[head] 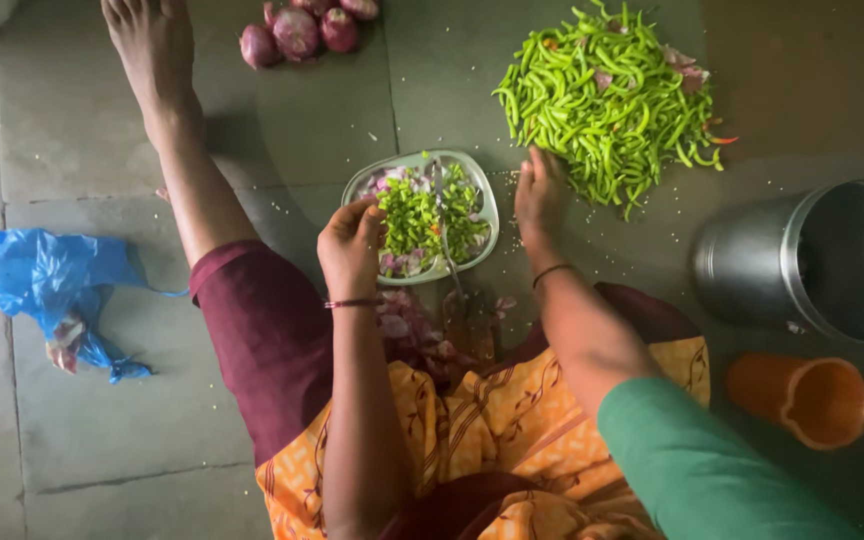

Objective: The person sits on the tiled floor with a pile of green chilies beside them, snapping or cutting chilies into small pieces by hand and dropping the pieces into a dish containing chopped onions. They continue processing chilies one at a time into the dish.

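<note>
Orange-clad lap nearest; left hand (350, 245) curls, pinching chopped bits at the plate (361, 182) of cut chilies and onion. Right hand (539, 195), fingers loosely bent, touches the uncut green chili pile (612, 95); most remains whole.

Everything rests on a floor (82, 130) of large grey-green stone slabs with thin joints between them, sprinkled with small pale specks. At the top right lies a loose heap of green chillies (607, 95), a few pink scraps on it. Near the middle sits a plate (487, 205) of chopped green and purple pieces. At the top edge is a cluster of red onions (302, 30). To the left lies a crumpled blue plastic bag (57, 290). On the right a steel pot (812, 260) lies on its side, with an orange cup (802, 398) on its side just below it.
</note>
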